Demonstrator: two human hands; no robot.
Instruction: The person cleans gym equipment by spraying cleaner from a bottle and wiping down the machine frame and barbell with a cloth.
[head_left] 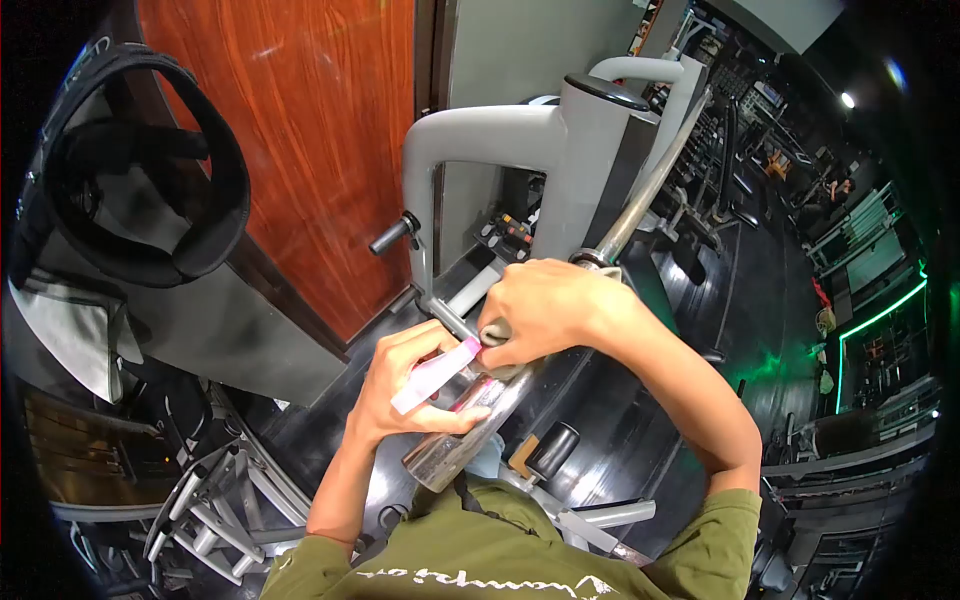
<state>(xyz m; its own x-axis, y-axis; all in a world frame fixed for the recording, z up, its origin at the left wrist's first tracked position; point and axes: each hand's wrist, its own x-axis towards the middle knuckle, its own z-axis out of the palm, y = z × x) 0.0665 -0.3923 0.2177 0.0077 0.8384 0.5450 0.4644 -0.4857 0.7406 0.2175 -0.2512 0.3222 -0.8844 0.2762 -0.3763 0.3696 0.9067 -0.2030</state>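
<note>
A shiny metal bar with a thick sleeve end (455, 450) slants across in front of me, from near my shirt up toward the grey machine. My right hand (550, 310) is closed around the bar with a grey cloth (496, 333) bunched under its fingers. Beside it, my left hand (395, 385) grips a slim white object with a pink end (437, 377); its exact kind is unclear. The pink end points at the cloth and comes close to the right fingers. The left thumb lies along the sleeve.
A grey weight machine (590, 160) stands ahead, with a black-tipped handle (392, 234) at its left. Black padded belts (150, 265) hang at the upper left, above a grey cloth (75, 335). A roller pad (553, 450) sits low near my body. Gym equipment lines the right side.
</note>
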